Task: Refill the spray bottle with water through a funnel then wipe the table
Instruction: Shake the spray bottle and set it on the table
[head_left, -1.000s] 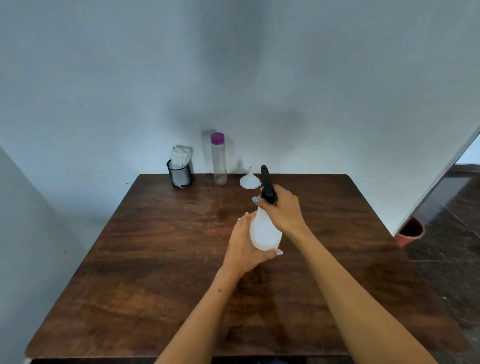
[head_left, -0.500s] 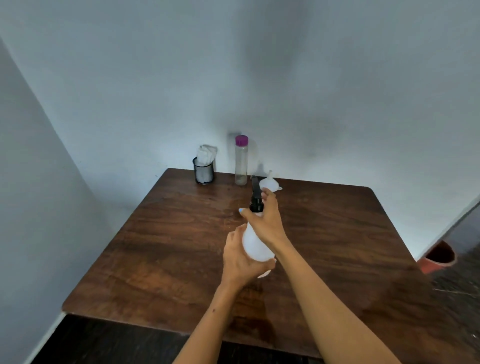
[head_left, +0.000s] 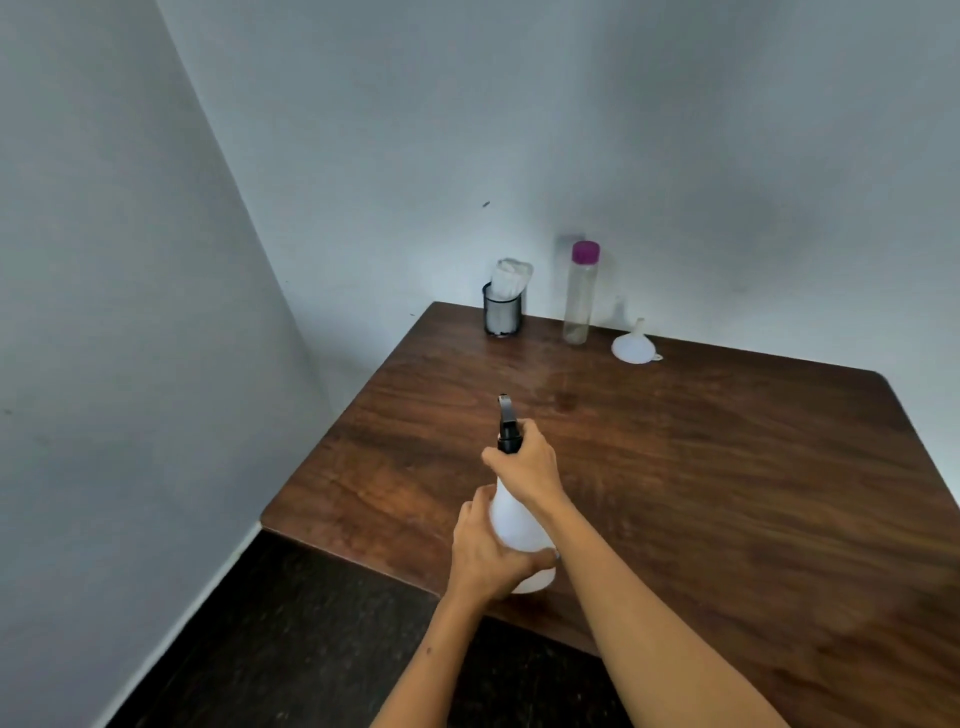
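Note:
A white spray bottle (head_left: 515, 525) with a black trigger head (head_left: 507, 426) stands near the front left edge of the brown wooden table (head_left: 701, 467). My left hand (head_left: 485, 553) grips its round body from the left. My right hand (head_left: 527, 467) is curled over the neck just below the black head. A white funnel (head_left: 634, 343) lies mouth down at the back of the table. Left of it stands a clear water bottle (head_left: 581, 296) with a purple cap. A black mesh cup (head_left: 501, 312) at the back left corner holds a white cloth (head_left: 511, 275).
Grey walls close the table's back and left sides. Dark floor (head_left: 291, 639) shows below the table's front left edge. A faint damp sheen (head_left: 563, 397) marks the wood in front of the water bottle.
The view has swung left, so the table now sits right of centre. Both hands keep their hold on the spray bottle, which now stands nearer the table's front left edge.

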